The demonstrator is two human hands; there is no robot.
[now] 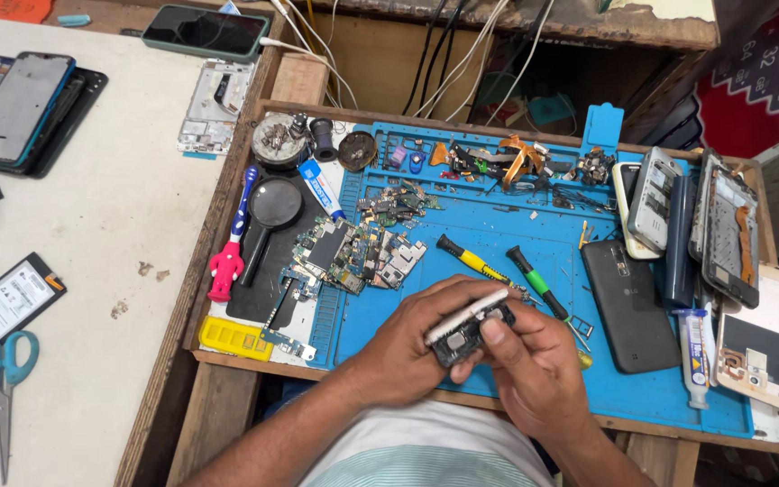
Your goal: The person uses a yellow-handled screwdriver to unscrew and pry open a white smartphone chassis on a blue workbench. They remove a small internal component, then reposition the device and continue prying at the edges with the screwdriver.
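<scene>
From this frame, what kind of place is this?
Most likely a phone repair bench. A blue repair mat is strewn with circuit boards, screwdrivers and opened phones. Both hands, left and right, hold a small phone part.

Both hands, left hand and right hand, over the near edge of the mat on the bench, a phone part between them. Circuit boards behind-left, two screwdrivers just behind, phones right. Scissors far left.
</scene>
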